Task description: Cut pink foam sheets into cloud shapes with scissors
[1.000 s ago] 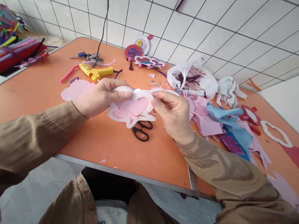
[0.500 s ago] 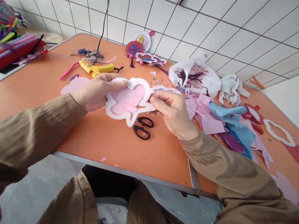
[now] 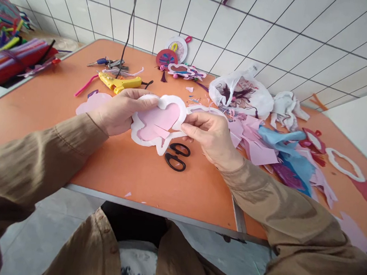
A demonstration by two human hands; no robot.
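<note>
Between my hands, above the table, is a white cloud-shaped frame (image 3: 148, 141) with pink paper (image 3: 159, 116) showing inside its outline. My left hand (image 3: 124, 110) is closed on the frame's left side, thumb on top. The fingers of my right hand (image 3: 208, 135) pinch its right edge, where a strip of the white border juts out. Just below lies a pair of scissors (image 3: 176, 156); only the black handles show clearly. A pink paper shape (image 3: 93, 103) rests on the table beside my left wrist, and another white-edged piece (image 3: 206, 109) is partly hidden behind my right hand.
A yellow glue gun (image 3: 119, 82) and keys (image 3: 114, 63) lie at the back left. Finished-looking ornaments (image 3: 167, 59) lean by the tiled wall. To the right are a white plastic bag (image 3: 256, 97), pink and blue scraps (image 3: 277, 143) and a white frame (image 3: 344, 164).
The view has shifted very slightly. My right fingers have moved a little along the frame's right edge; both hands keep their hold.
</note>
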